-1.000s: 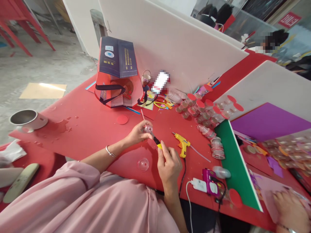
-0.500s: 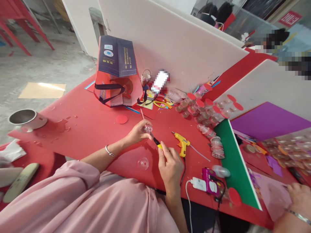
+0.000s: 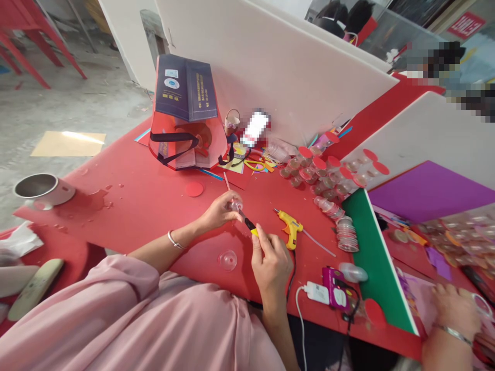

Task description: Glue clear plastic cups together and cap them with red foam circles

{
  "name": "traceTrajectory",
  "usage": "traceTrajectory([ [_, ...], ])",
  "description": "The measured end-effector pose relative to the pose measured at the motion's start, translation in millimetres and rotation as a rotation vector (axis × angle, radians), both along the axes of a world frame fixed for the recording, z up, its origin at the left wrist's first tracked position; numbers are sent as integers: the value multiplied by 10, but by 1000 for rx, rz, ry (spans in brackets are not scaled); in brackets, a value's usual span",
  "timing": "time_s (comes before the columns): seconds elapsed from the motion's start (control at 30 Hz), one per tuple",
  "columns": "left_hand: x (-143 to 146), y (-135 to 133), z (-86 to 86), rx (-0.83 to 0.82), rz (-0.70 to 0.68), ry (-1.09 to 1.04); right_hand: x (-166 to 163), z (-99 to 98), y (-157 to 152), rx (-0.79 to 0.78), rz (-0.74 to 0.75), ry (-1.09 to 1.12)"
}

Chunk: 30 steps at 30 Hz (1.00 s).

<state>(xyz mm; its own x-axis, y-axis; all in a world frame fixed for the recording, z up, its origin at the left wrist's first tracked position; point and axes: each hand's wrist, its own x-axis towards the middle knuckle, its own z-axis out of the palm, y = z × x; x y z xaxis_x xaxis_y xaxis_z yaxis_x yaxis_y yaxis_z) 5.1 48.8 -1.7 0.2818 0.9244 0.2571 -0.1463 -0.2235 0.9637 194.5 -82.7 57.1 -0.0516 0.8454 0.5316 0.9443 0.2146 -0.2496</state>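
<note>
My left hand (image 3: 217, 211) is closed around a small clear plastic dome (image 3: 236, 205), holding it just above the red table. Pinched in my right hand (image 3: 273, 264) is a black and yellow utility knife (image 3: 250, 225), whose tip meets the near side of the dome. Whether the blade has cut in, I cannot tell. A similar clear plastic dome (image 3: 227, 260) lies on the table below my hands. To the right of them rests a yellow glue gun (image 3: 289, 228) with its cord trailing down. A red disc (image 3: 194, 189) lies beyond my left hand.
At the back stands an open gift bag (image 3: 187, 98). Clear cups with red discs (image 3: 309, 172) cluster at the right, near stacked clear lids (image 3: 347, 234) and a green divider (image 3: 363, 247). A metal mug (image 3: 42, 189) sits left by spilled water. A co-worker's hand (image 3: 456, 312) is at far right.
My hands, the knife and the dome hold nearly the same position. At far right, the co-worker's hand has shifted left over the pink sheet.
</note>
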Motion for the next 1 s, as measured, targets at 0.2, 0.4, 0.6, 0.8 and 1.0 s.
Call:
traceTrajectory([
  [0.2,4,-4,49,-57,-73,-55,35,-29,23,27,-2,-28],
  [0.4,10,-18,81,-183,-143,-121,78,6,40,20,59,19],
  [0.6,-13,10,15,-183,-115,-129,66,11,14,15,47,17],
  [0.8,-15,15,55,-134,-80,-96,40,5,7,45,17,-28],
  [1.0,-11,0,87,-151,-93,-108,29,34,-2,70,10,-50],
])
